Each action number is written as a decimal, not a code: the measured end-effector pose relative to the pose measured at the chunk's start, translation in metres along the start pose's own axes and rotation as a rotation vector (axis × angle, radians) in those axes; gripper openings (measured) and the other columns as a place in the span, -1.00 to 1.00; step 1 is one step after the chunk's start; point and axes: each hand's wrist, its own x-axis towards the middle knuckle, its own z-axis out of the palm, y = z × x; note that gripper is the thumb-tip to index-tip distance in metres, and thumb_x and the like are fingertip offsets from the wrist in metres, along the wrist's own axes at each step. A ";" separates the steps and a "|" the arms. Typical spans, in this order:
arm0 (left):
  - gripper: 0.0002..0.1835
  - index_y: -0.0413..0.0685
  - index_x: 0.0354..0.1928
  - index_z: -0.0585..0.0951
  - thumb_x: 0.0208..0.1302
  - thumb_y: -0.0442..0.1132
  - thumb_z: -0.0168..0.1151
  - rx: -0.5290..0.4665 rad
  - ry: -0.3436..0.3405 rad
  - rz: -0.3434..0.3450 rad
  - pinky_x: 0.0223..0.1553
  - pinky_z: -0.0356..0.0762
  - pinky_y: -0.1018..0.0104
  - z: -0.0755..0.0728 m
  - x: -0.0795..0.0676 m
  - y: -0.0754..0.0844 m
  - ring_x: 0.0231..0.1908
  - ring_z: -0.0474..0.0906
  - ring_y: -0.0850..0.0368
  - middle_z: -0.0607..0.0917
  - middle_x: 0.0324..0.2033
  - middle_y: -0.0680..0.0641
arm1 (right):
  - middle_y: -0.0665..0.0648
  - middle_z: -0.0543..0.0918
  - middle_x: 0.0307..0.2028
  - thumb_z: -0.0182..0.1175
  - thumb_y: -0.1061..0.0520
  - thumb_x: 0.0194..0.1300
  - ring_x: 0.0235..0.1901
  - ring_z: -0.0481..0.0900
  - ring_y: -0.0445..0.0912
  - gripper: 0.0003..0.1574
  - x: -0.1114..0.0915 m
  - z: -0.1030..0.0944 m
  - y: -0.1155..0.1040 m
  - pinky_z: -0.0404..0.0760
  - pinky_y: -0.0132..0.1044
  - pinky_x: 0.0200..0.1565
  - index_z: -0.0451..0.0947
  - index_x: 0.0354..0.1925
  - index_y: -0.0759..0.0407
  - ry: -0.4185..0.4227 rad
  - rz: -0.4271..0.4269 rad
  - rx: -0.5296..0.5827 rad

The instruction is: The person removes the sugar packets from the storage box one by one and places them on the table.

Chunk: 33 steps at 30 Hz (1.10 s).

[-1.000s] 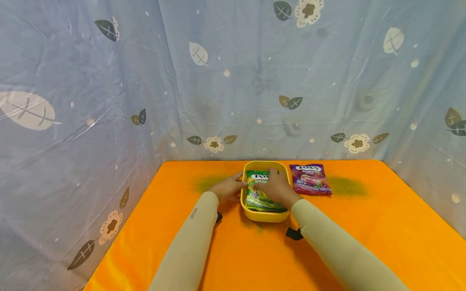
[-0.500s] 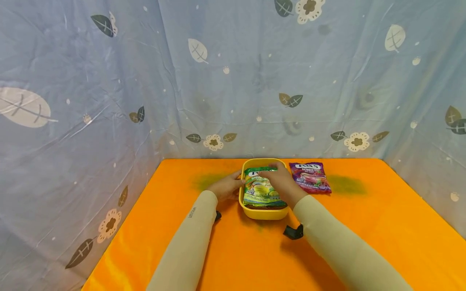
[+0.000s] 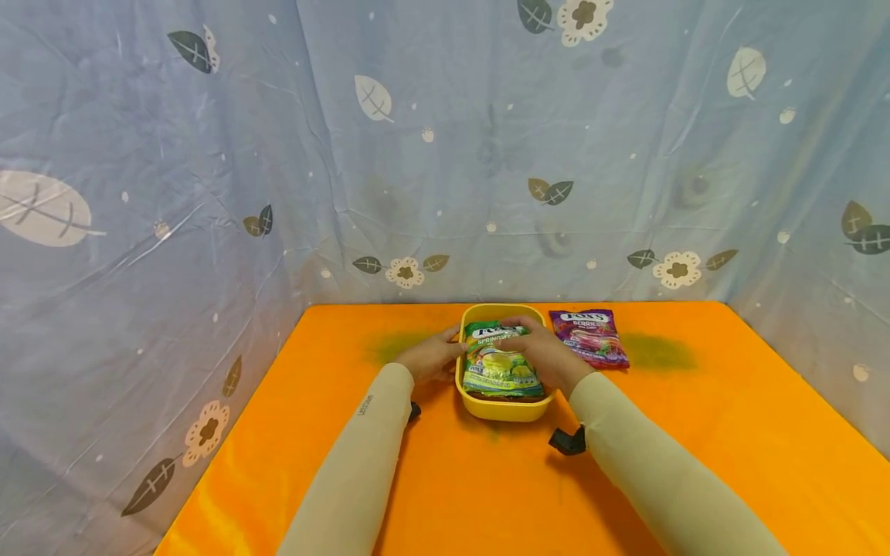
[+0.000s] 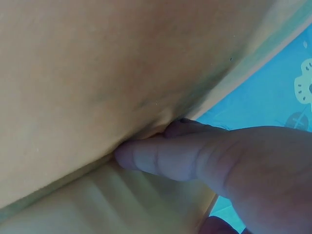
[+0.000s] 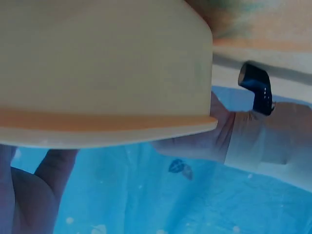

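A green candy bag [image 3: 497, 363] lies face up inside a yellow plastic tub [image 3: 506, 411] near the table's back edge. At the tub's left side my left hand [image 3: 429, 357] holds the wall, thumb at the rim and fingers against the outside. In the left wrist view those fingers [image 4: 168, 153] reach low along the tub's outer wall. My right hand [image 3: 545, 351] reaches over the right rim, its extended fingers resting on the bag's upper right part. The right wrist view shows mainly the tub's outer wall [image 5: 107, 63], with the fingertips hidden beyond it.
A purple candy bag [image 3: 591, 338] lies on the orange table [image 3: 473, 494] just right of the tub. Blue-grey patterned curtains [image 3: 487, 154] surround the table at the back and both sides. Black wrist-worn pieces [image 3: 568, 441] sit close to the tabletop.
My right hand first drew up and right off the bag, uncovering its front, then lowered onto the bag's right part. My left hand has stayed at the tub's side.
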 end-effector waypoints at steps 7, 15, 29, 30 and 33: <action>-0.31 0.41 0.49 0.01 0.44 -0.08 0.05 -0.030 -0.019 0.011 -0.12 0.56 -0.01 -0.004 0.000 -0.003 0.03 0.52 -0.04 0.45 0.19 -0.10 | 0.10 0.15 0.33 0.27 0.00 0.28 0.22 0.25 0.15 -0.33 -0.002 0.000 0.001 0.26 0.10 0.22 0.31 0.31 -0.18 -0.049 -0.036 -0.110; -0.36 0.39 0.48 0.07 0.46 -0.12 0.02 -0.131 -0.049 0.018 -0.10 0.55 -0.01 -0.004 -0.001 -0.005 0.05 0.50 -0.04 0.43 0.20 -0.10 | 0.20 0.37 0.13 0.19 0.07 0.35 -0.07 0.52 0.12 -0.39 -0.002 -0.003 0.005 0.59 -0.11 -0.11 0.30 0.32 -0.21 -0.059 -0.050 -0.099; -0.36 0.34 0.49 0.07 0.46 -0.18 0.00 -0.223 -0.061 0.005 -0.07 0.53 -0.06 -0.002 -0.006 -0.004 0.10 0.47 -0.06 0.36 0.27 -0.12 | 0.15 0.37 0.12 0.20 0.13 0.34 -0.09 0.52 0.10 -0.43 -0.001 0.000 0.009 0.60 -0.12 -0.13 0.38 0.25 -0.28 0.016 -0.086 -0.122; -0.35 0.35 0.49 0.06 0.46 -0.18 0.00 -0.222 -0.061 0.003 -0.07 0.53 -0.06 -0.002 -0.006 -0.004 0.10 0.46 -0.06 0.35 0.28 -0.11 | 0.14 0.36 0.13 0.20 0.13 0.33 -0.08 0.51 0.10 -0.43 -0.001 0.000 0.008 0.59 -0.12 -0.12 0.39 0.24 -0.30 0.021 -0.092 -0.122; -0.34 0.36 0.49 0.05 0.45 -0.18 0.01 -0.221 -0.059 0.002 -0.06 0.53 -0.05 -0.002 -0.005 -0.003 0.12 0.44 -0.05 0.33 0.30 -0.11 | 0.08 0.31 0.18 0.20 0.15 0.33 -0.04 0.50 0.09 -0.42 -0.003 0.000 0.004 0.57 -0.11 -0.09 0.40 0.24 -0.31 0.030 -0.126 -0.121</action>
